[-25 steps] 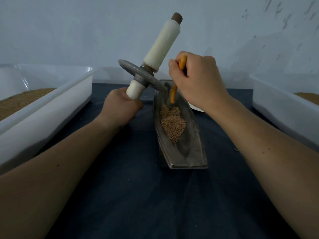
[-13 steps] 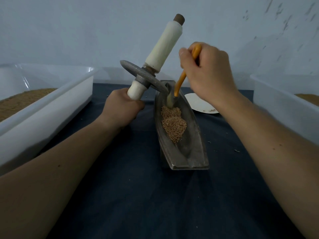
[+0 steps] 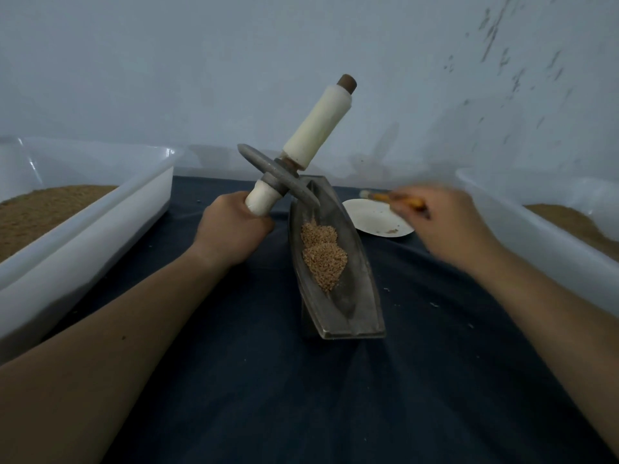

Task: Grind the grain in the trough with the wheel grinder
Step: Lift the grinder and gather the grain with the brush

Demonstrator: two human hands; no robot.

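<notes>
A grey boat-shaped metal trough (image 3: 363, 296) stands in the middle of the dark cloth, with a heap of tan grain (image 3: 323, 256) in its far half. My left hand (image 3: 231, 234) grips the lower white handle of the wheel grinder (image 3: 274, 174); the axle tilts up to the right and the grey disc rests on the trough's far left rim. To the right of the trough, my right hand (image 3: 445, 222), blurred by motion, holds an orange-handled brush (image 3: 392, 199) over a white paper plate (image 3: 375, 217).
A large white plastic tub (image 3: 100, 212) holding brown grain stands on the left, and another white tub (image 3: 542, 226) with grain stands on the right. A pale wall closes the back. Dark cloth (image 3: 301, 396) covers the table towards me.
My right hand has lifted the brush out of the trough and swung it right and down, over the paper plate. The left hand and grinder have hardly moved.
</notes>
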